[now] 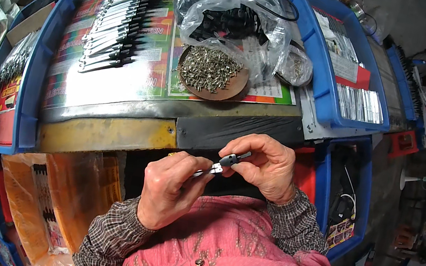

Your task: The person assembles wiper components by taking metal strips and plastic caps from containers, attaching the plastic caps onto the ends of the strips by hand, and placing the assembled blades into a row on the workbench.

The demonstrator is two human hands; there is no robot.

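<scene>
In front of my chest, just off the table's near edge, both hands are closed and almost meet. My left hand (170,187) pinches a slim silver metal piece (216,169) that points up to the right. Between the thumb and fingers of my right hand (268,168) is a small black part (228,161) with small holes. The silver piece's end meets this black part; whether they are joined I cannot tell. Beyond my hands, a round brown dish (236,91) holds many small metal pins (207,68). A long row of silver pieces with black ends (122,14) lies to its left.
A clear plastic bag (194,13) with black parts sits behind the dish. Blue bins stand left (30,101) and right (326,90), with silver strips (359,104) in the right one. Another blue bin (359,227) is lower right; orange plastic-lined crates (72,188) are lower left.
</scene>
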